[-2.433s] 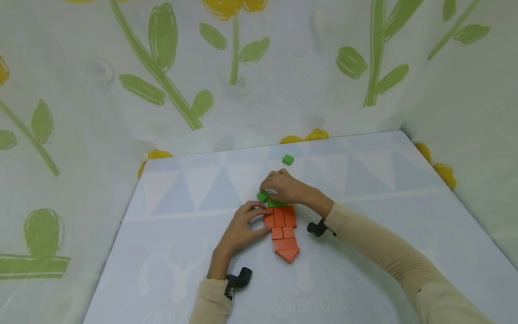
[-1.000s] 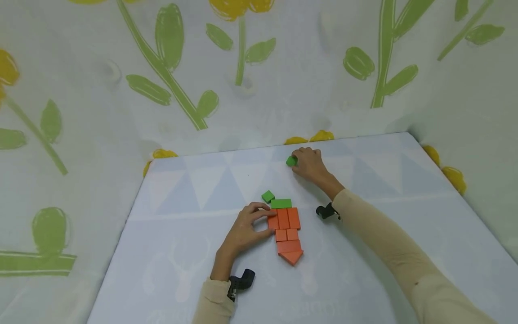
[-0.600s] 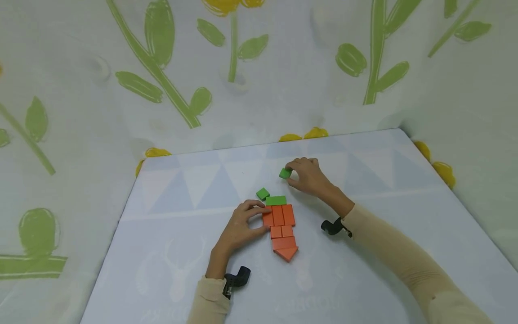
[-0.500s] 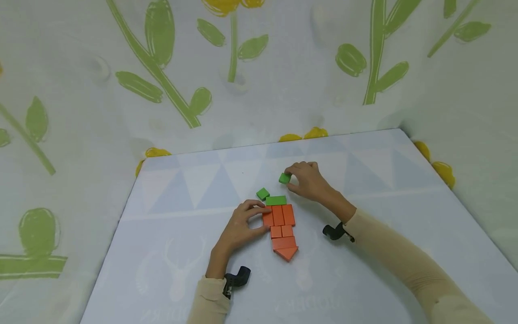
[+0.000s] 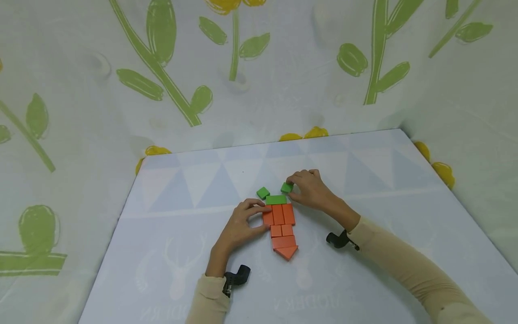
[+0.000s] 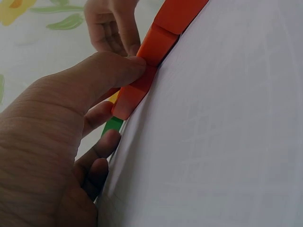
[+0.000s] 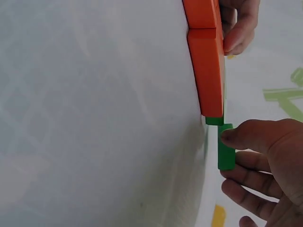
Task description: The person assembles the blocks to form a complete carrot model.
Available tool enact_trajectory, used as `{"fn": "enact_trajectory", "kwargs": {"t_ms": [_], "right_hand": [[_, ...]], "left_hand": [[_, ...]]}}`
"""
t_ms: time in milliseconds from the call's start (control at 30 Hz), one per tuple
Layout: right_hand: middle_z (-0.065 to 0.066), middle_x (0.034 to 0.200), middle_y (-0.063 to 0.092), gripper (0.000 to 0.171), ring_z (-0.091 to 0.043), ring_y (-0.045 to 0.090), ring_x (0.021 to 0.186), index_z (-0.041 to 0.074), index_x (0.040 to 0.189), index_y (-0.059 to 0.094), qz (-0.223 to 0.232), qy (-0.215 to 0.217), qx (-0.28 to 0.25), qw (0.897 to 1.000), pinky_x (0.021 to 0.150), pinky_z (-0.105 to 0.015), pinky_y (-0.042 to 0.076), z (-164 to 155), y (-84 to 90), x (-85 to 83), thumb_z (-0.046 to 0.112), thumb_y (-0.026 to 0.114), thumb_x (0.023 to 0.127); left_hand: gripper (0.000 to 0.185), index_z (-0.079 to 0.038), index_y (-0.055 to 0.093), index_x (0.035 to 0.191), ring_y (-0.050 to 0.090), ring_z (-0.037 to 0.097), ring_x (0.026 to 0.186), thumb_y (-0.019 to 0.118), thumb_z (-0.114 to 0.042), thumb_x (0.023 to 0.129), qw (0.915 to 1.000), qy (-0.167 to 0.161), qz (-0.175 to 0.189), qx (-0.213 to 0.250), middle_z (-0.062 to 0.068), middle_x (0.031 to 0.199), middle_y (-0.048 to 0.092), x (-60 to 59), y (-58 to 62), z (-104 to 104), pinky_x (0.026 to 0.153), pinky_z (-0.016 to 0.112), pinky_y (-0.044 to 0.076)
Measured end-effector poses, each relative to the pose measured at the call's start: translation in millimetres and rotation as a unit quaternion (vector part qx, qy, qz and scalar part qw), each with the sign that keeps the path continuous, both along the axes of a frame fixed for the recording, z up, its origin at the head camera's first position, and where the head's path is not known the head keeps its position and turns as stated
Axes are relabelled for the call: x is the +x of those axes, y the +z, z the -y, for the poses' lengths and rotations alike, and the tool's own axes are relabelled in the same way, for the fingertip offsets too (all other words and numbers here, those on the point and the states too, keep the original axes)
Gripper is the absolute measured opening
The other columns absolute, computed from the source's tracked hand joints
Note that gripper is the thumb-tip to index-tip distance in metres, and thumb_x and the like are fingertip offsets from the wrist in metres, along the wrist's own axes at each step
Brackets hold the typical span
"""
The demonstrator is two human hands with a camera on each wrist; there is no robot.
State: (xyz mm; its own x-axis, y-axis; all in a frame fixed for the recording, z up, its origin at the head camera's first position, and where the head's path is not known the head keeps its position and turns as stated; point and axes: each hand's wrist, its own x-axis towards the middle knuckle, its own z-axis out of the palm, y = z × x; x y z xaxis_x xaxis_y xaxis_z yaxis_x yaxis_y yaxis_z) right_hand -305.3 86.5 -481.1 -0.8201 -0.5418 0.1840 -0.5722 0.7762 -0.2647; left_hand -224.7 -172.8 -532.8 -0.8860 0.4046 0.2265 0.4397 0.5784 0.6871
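Observation:
My right hand [image 5: 313, 190] pinches a small green block [image 5: 287, 187] between thumb and fingers. In the right wrist view that green block [image 7: 226, 150] hangs just past the end of the orange ones. My left hand [image 5: 241, 225] spans the left orange block [image 5: 268, 217], thumb at its near end and index finger at its far end; the left wrist view has the thumb against orange wood [image 6: 135, 97]. A flat row of orange blocks ends in a triangular block [image 5: 287, 252] nearest me. Across the far end lies a green rectangular block [image 5: 276, 200].
Another small green block [image 5: 263, 193] lies turned at an angle by the green rectangle's far left corner. The pale patterned tabletop [image 5: 170, 252] spreads around the blocks. Behind it stands a flower-print cloth wall [image 5: 283, 99]. Each wrist wears a black camera [image 5: 238, 276].
My right hand left the angled green block, picked up the one at the table's back and brought it nearer to the green rectangle. My left hand has stayed at the orange blocks.

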Motion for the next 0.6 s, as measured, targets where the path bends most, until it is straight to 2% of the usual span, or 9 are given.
{"fn": "enact_trajectory", "kwargs": {"t_ms": [300, 600], "right_hand": [[-0.004, 0.112, 0.069, 0.036, -0.025, 0.060, 0.109, 0.010, 0.118, 0.068, 0.012, -0.002, 0.001, 1.000, 0.100, -0.057, 0.034, -1.4, -6.4, 5.0, 0.024, 0.078, 0.086], [-0.007, 0.119, 0.067, 0.045, -0.028, 0.058, 0.114, 0.007, 0.128, 0.064, 0.057, -0.026, 0.006, 0.998, 0.099, -0.058, 0.033, -1.8, -10.8, 11.5, 0.028, 0.074, 0.090]], "left_hand": [[0.039, -0.027, 0.071, 0.124, 0.049, 0.016, 0.121, 0.079, -0.033, 0.086, 1.0000, 0.006, -0.003, -0.004, -0.009, 0.131, 0.052, 1.3, 1.8, -0.4, 0.101, 0.047, 0.042], [0.043, -0.022, 0.068, 0.129, 0.051, 0.017, 0.114, 0.076, -0.030, 0.087, 0.9999, 0.005, -0.009, 0.006, -0.005, 0.134, 0.051, 4.8, 0.1, -1.1, 0.096, 0.047, 0.043]]}}
